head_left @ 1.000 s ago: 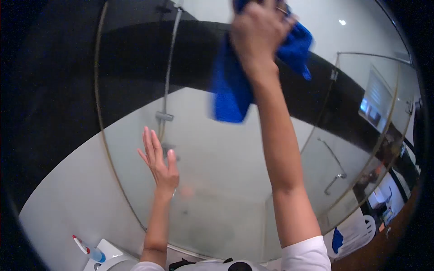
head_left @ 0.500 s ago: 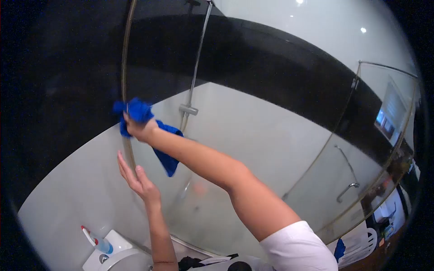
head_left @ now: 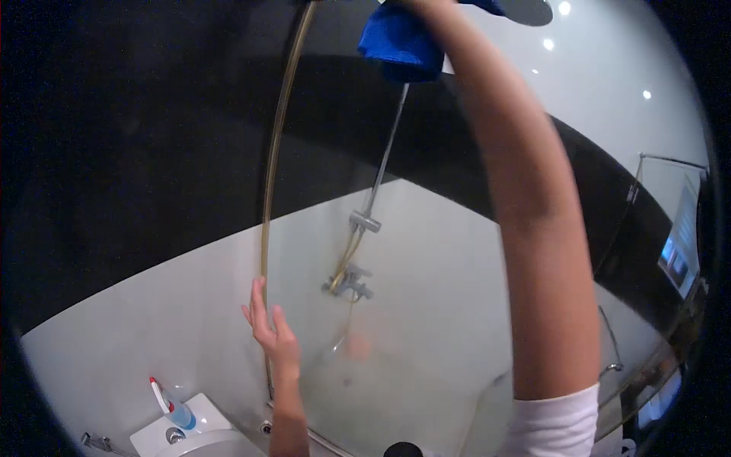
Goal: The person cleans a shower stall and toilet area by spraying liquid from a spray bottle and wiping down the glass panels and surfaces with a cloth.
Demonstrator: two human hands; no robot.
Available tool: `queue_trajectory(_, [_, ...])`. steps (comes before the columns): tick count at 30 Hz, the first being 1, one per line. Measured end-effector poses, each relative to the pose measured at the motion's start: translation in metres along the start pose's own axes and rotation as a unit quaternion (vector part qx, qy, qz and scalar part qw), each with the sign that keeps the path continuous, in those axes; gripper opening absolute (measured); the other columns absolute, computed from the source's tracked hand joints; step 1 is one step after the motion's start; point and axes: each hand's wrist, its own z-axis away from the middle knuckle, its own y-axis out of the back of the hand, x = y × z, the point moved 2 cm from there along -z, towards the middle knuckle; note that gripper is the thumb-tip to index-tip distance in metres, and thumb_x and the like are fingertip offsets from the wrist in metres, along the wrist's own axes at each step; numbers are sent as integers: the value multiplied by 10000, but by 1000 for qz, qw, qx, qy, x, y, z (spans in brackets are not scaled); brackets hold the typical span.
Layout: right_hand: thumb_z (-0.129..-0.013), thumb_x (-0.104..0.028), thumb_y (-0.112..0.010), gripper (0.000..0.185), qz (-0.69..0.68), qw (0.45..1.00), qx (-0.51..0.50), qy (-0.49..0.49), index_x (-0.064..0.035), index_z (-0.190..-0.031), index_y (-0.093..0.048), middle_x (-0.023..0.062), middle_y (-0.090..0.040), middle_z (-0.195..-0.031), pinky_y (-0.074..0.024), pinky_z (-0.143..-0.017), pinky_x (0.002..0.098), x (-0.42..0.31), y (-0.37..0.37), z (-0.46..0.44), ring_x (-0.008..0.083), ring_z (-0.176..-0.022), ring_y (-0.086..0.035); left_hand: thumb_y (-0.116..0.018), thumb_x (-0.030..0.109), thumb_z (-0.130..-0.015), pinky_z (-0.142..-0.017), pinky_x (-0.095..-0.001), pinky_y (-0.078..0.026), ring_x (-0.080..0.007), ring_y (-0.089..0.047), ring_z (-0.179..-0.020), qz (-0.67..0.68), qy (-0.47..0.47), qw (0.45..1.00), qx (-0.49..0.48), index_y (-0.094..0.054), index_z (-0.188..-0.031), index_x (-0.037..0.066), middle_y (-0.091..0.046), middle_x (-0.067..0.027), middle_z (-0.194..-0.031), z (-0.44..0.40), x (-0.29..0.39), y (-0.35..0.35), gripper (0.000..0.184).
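Note:
My right arm reaches up to the top edge of the view, where a blue cloth [head_left: 402, 39] hangs against the upper part of the glass shower panel [head_left: 426, 305]. The fingers of my right hand lie beyond the top edge and cannot be seen. Lower left, my left hand [head_left: 276, 335] is raised with its fingers spread and nothing in it, beside the panel's vertical edge strip [head_left: 272, 175].
Through the glass show a shower rail [head_left: 387, 148] and a mixer tap [head_left: 349, 283]. At the bottom left, a spray bottle [head_left: 180, 413] stands on the toilet tank [head_left: 209, 411]. A wall valve [head_left: 97, 442] is left of it.
My right hand swept with the cloth from the upper middle down left to the edge strip, then up to the top edge. My left hand stays low and open. The view has shifted left.

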Motion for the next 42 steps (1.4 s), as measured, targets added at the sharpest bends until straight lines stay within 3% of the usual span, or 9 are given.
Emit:
queue_trajectory(6, [-841,-298,-453,332,14,980,-49,191,-139,-1041,-665,146,-566,-1154,-222,-950,617,-185,-60,104,347,-1154,-438,-404,95,-846,-1080,-495,-72,-284,-391,-1241,-6,15,1000,-22,-381,-1322,23,-486,-134,-1283,15,-16,4,482])
queue_trajectory(14, [-667,-117,-541,359,-447,852,-227,148,6,-1003,-564,215,-549,-927,-415,-803,360,-281,-79,383,330,-912,-521,-387,31,-843,-1028,-374,-263,-273,-400,-1225,69,32,994,72,-417,-1290,-24,-478,-149,-1284,25,13,25,451])
queue_trajectory(18, [-718,-179,-538,260,-205,944,-72,248,-28,-871,-685,137,-569,-1050,-387,-853,450,-120,10,339,341,-1079,-470,-378,23,-843,-1026,-366,-267,-270,-400,-1227,83,15,995,46,-430,-1282,-23,-466,-150,-1297,48,37,-4,445])
queue_trajectory(22, [-623,-65,-591,116,-195,978,-7,73,-33,-709,-663,134,-572,-1016,-400,-744,416,78,89,303,286,-989,-514,-412,41,-834,-1038,-358,-254,-257,-380,-1244,136,-2,991,-7,-445,-1269,-27,-450,-142,-1314,82,107,-56,442])
queue_trajectory(27, [-563,39,-523,375,-55,996,-17,-62,49,-925,-623,147,-488,-1289,-279,-1037,371,314,222,390,329,-1206,-424,-428,49,-831,-1061,-390,-224,-285,-315,-1292,165,-101,977,-87,-440,-1283,-4,-401,-149,-1355,132,186,-87,455])
queue_trajectory(33, [-633,71,-583,661,42,953,106,-279,-6,-1273,-436,188,-467,-1273,-303,-1013,374,526,326,592,332,-1132,-469,-447,139,-868,-1079,-499,-105,-303,-185,-1353,72,-142,967,-201,-349,-1367,87,-235,-126,-1457,177,205,-92,511])
queue_trajectory(35, [-622,36,-649,757,299,920,44,-248,-38,-1324,-375,183,-517,-1179,-369,-973,408,590,345,673,317,-1076,-513,-447,186,-884,-1073,-535,-50,-298,-139,-1366,64,-151,960,-229,-306,-1394,139,-172,-100,-1481,181,204,-97,531])
queue_trajectory(38, [-666,-14,-674,768,-9,904,147,-401,-24,-1348,-321,195,-548,-1118,-409,-919,382,639,335,791,304,-1049,-536,-440,190,-889,-1072,-539,-35,-288,-119,-1373,-8,-162,954,-250,-293,-1401,164,-160,-85,-1487,184,204,-106,533])
queue_trajectory(42, [-670,-32,-613,453,73,830,224,-506,-30,-1116,-536,209,-548,-1117,-361,-961,447,455,305,695,330,-1094,-505,-441,201,-893,-1069,-545,-21,-280,-103,-1377,-40,-175,939,-294,-269,-1411,195,-135,-61,-1496,186,199,-115,546])
